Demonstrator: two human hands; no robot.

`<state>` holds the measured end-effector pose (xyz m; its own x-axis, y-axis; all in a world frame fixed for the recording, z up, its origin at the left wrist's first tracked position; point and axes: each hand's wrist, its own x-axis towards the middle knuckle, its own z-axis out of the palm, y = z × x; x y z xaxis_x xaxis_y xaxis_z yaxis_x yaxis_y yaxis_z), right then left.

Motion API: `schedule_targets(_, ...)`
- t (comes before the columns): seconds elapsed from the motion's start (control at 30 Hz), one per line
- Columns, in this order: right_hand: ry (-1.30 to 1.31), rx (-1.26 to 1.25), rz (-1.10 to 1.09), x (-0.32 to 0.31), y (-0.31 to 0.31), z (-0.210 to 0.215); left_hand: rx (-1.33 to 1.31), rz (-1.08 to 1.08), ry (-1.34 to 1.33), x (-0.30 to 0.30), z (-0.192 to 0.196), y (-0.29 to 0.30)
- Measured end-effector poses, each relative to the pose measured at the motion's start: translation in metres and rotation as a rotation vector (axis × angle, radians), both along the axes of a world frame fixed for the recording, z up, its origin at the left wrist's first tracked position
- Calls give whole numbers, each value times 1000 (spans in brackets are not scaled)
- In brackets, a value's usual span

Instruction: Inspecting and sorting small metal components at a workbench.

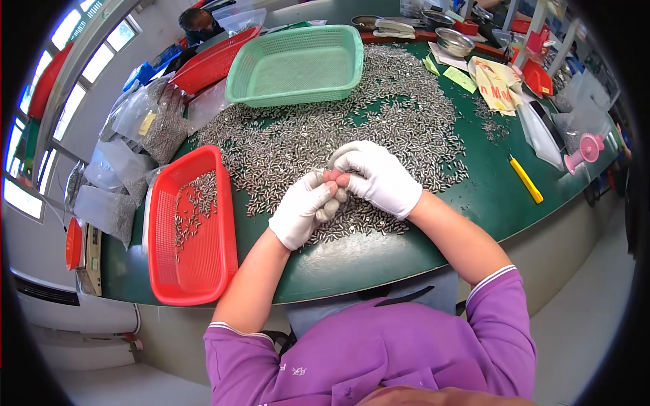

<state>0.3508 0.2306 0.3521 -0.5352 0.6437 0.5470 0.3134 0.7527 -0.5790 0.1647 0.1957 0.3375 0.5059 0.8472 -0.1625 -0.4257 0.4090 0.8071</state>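
Left hand (302, 208) and right hand (376, 177), both gloved, are pinched together over the heap of small metal pins (352, 128) on the green table (487, 196), apparently gripping a few pins. Risk: pins slip from fingertips, scatter, miss the red basket (191, 271).

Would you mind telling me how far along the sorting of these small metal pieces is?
Done: a thin layer of pieces lies in the red basket. In hand: the left hand and right hand meet fingertip to fingertip over the pile. Left: most metal pieces cover the green table; the green basket looks empty.
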Motion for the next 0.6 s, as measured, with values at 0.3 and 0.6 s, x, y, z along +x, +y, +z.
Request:
schedule_targets(0.3, 163, -308, 54, 3, -7, 8, 8, 118, 99, 5, 3, -5)
schedule_targets(0.6, -9, 16, -36, 2, -4, 5, 82, 61, 155, 3, 4, -2)
